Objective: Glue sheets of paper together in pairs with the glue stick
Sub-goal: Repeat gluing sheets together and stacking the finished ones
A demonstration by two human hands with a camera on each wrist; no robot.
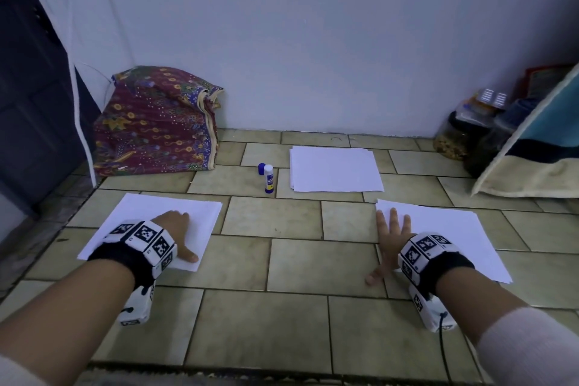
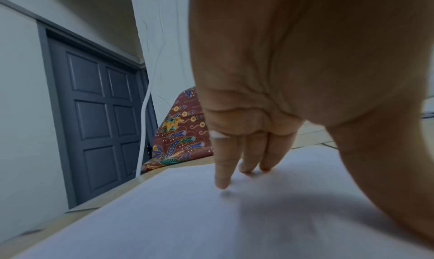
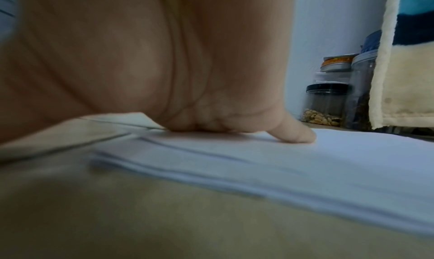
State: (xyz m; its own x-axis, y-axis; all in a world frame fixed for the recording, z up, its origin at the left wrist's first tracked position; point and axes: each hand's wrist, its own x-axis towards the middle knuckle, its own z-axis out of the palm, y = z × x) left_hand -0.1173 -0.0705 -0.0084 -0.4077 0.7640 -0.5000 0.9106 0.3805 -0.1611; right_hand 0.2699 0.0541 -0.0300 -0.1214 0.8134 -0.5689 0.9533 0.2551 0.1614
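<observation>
Both wrist views are filled mostly by blurred palm, so the right hand (image 1: 391,240) shows only one clear finger there, and the print on the glue stick (image 1: 268,178) is too small to read. The glue stick stands upright, its long axis vertical, uncapped, with its blue cap (image 1: 261,168) just behind it, ahead of and between the hands. The left hand (image 1: 178,229) rests flat on the left paper stack (image 1: 131,216), fingers straight and together, fingertips (image 2: 222,181) touching the sheet. The right hand lies flat with fingers spread on the left edge of the right paper stack (image 1: 445,235), thumb out on the tiled floor (image 1: 282,260). A third paper stack (image 1: 335,169) lies ahead of the right hand. Far left stands a grey door (image 2: 94,118), with a patterned cloth bundle (image 1: 156,122) by the white wall (image 1: 313,41); jars (image 3: 326,103) and a blanket (image 1: 539,160) sit far right.
</observation>
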